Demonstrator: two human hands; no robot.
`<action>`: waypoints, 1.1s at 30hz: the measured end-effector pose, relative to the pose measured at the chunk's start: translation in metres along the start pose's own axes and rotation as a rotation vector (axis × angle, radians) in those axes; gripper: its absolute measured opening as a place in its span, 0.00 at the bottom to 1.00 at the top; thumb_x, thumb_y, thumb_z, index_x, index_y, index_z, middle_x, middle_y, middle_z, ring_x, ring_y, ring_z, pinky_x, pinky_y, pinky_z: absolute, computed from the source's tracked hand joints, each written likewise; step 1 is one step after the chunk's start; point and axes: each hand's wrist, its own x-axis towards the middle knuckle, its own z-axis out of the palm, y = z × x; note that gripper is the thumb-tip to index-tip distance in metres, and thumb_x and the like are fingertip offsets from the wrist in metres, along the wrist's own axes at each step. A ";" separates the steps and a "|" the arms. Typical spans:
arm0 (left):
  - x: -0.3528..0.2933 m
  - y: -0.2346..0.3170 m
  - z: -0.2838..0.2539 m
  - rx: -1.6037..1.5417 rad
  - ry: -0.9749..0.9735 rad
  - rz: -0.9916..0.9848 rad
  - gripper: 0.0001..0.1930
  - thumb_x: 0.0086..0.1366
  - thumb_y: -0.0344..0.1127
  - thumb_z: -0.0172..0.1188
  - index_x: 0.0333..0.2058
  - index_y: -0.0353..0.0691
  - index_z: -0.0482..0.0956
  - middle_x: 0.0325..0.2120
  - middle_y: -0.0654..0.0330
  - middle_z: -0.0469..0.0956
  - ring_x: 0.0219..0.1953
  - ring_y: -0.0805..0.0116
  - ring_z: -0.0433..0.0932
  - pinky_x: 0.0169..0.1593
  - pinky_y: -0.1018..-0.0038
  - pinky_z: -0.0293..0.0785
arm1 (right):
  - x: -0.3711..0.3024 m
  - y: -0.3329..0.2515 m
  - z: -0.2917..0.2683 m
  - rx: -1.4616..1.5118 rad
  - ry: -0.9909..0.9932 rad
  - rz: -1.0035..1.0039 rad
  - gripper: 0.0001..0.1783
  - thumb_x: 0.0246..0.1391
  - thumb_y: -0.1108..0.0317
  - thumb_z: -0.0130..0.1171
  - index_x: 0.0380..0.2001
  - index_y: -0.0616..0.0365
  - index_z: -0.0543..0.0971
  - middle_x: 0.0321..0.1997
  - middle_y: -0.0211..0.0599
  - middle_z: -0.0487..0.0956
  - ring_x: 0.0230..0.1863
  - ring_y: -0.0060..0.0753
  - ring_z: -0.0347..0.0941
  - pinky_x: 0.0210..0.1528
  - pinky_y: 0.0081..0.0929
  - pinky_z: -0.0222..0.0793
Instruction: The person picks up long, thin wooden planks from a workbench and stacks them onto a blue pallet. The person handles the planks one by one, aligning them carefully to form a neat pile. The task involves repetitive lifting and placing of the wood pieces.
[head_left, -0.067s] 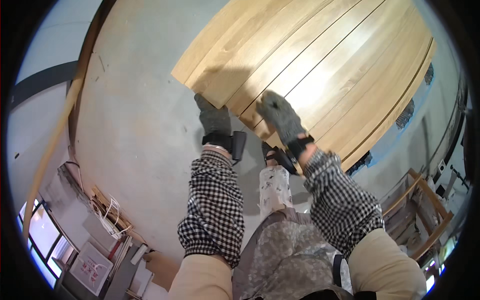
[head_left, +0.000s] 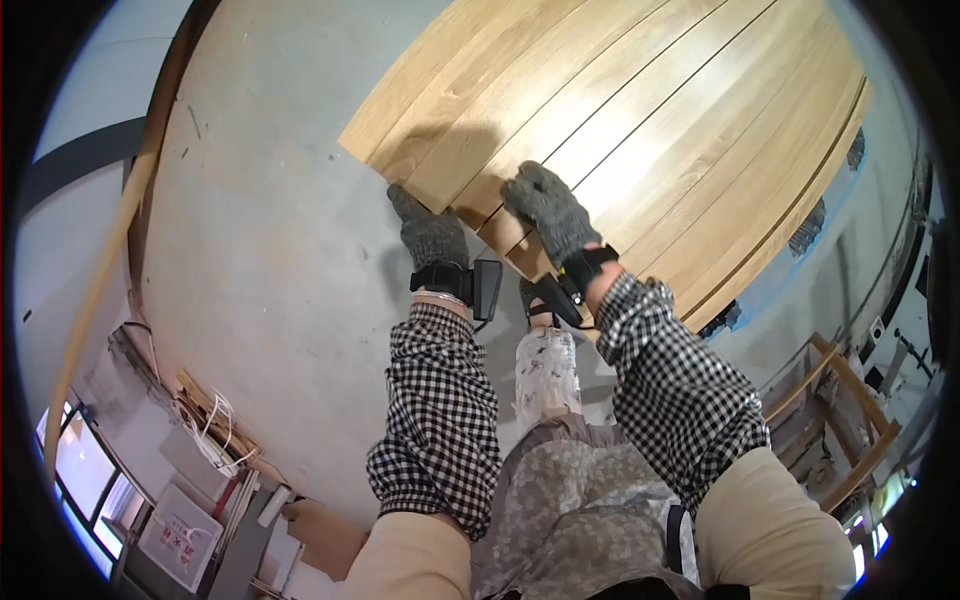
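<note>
Several pale wooden planks (head_left: 600,100) lie side by side as a broad panel, with narrow dark gaps between some of them. My left hand (head_left: 432,232), in a dark grey knit glove, is at the near left end of the panel. Its fingers reach beneath the end of a plank, where they are partly hidden. My right hand (head_left: 552,212), gloved alike, is over the near ends of the planks with its fingers curled down. The palm faces away, so anything inside it is hidden. Black straps with small dark devices wrap both wrists.
Grey floor (head_left: 290,220) extends left of the panel. Dark bundles and blue sheeting (head_left: 790,270) show along the panel's right edge. A wooden frame (head_left: 865,430) stands at the right; a white box (head_left: 180,535), cables (head_left: 215,425) and cardboard (head_left: 325,540) are at lower left.
My right hand has shifted slightly up and to the left over the planks. The left hand stays at the plank end, with its forearm a little farther right.
</note>
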 end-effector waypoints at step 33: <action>0.006 -0.074 0.068 -0.289 -0.004 0.374 0.39 0.38 0.36 0.75 0.51 0.35 0.68 0.46 0.50 0.75 0.44 0.50 0.77 0.48 0.60 0.74 | 0.010 0.048 -0.003 0.717 -0.073 0.313 0.19 0.51 0.54 0.63 0.37 0.57 0.73 0.30 0.28 0.70 0.31 0.21 0.65 0.36 0.18 0.64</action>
